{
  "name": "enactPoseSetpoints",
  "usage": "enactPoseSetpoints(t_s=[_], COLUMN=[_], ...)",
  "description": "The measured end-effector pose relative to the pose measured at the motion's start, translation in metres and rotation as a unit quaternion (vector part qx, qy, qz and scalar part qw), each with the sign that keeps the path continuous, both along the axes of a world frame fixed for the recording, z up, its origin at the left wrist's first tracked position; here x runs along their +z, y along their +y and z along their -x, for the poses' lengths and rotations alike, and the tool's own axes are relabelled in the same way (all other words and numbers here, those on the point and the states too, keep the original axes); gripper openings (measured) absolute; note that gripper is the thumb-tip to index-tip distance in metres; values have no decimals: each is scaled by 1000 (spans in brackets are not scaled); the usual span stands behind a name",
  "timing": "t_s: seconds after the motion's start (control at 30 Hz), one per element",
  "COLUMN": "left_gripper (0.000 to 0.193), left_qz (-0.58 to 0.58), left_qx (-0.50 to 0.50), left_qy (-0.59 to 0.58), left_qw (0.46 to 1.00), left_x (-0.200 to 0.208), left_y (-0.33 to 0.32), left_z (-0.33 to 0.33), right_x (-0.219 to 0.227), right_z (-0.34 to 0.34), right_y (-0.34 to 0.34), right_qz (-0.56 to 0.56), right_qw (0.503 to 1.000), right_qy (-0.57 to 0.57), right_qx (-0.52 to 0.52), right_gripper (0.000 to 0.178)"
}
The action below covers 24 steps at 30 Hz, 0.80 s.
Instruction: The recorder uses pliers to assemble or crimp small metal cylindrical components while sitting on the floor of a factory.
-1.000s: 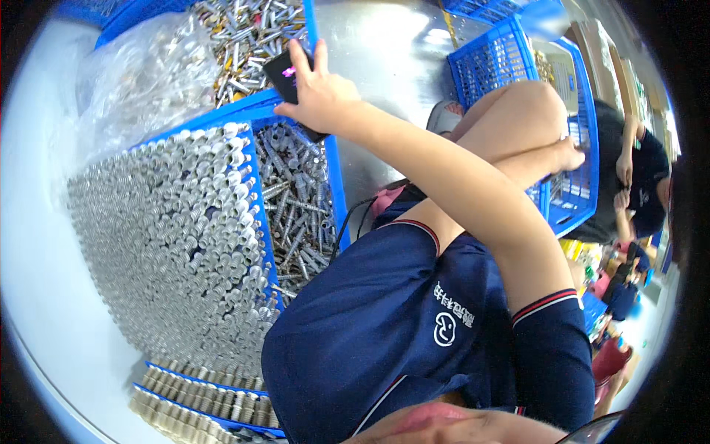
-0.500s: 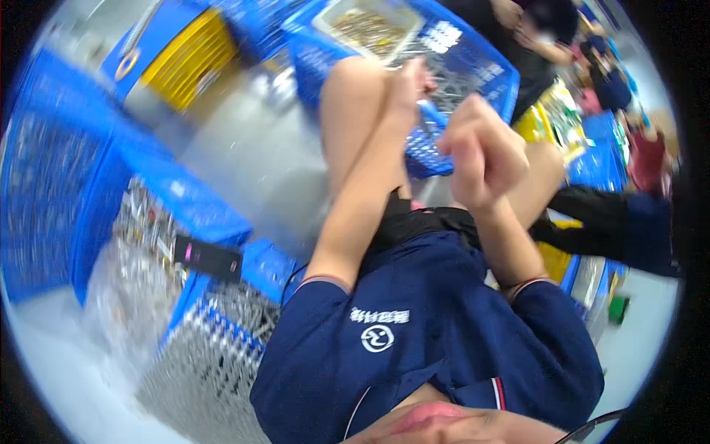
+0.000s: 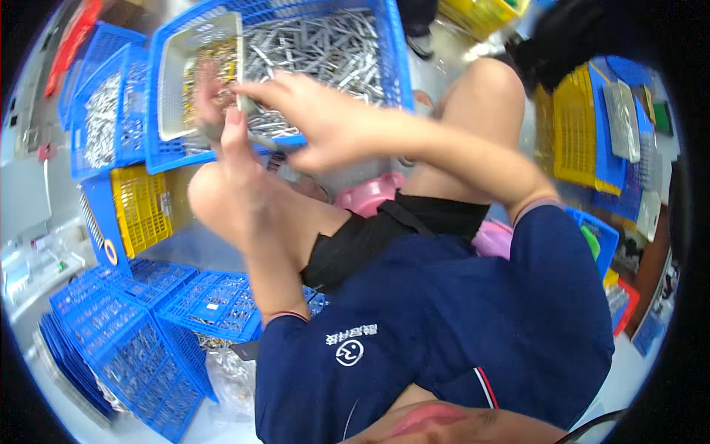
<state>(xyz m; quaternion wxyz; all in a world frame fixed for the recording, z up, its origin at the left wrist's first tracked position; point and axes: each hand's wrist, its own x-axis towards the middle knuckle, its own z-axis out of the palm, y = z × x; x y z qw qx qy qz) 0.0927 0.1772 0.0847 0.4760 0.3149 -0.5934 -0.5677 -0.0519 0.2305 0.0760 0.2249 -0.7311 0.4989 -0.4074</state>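
Right, both hands are found in the upper left of the frame, set close together at the lower right corner of a rectangular white plastic tray. By the left hand the tray is approached more nearly: its blurred fingers are seen over the tray's lower right part, pointed toward the top of the frame, so the tray lies up and slightly left from that palm. From the right hand, the tray is placed to the left, with one finger stretched that way and the thumb held apart below. Whether anything is gripped by either hand cannot be told; the fingertips are badly smeared by blur.

The tray's long axis is run roughly up and down the frame, and it is held inside the left end of a wide blue plastic lattice basket, whose own long side is laid across. Small brass-coloured and dull metal parts are heaped in the tray, glinting yellow, their exact shape lost. To the tray's right, just above the right hand, slim silver-grey metal strips are piled loosely, straight and shiny, pointed every which way.
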Motion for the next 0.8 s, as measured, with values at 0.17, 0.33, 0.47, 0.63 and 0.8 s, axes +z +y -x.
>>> enactPoseSetpoints(t_s=[0.17,0.33,0.47,0.63,0.8], left_gripper=[87,46,29,26,26], left_qz=[183,262,324,515,490], left_qx=[-322,-297,-356,-229,-372], left_qy=[-447,-632,-617,-294,-290], left_qw=[814,666,623,772,733], left_x=[11,-132,-270,-327,-314], left_y=[-98,-127,-120,-133,-155], left_z=[45,163,195,237,248], right_x=[11,16,-1,-11,-14], right_z=[113,157,174,164,188], right_y=[-80,-80,-99,-104,-94], right_qz=[51,62,192,95,69], right_qw=[986,956,939,941,921], right_qy=[-135,-251,-192,-155,-162], right_qx=[-83,-136,-212,-287,-348], right_gripper=[44,30,43,58,57])
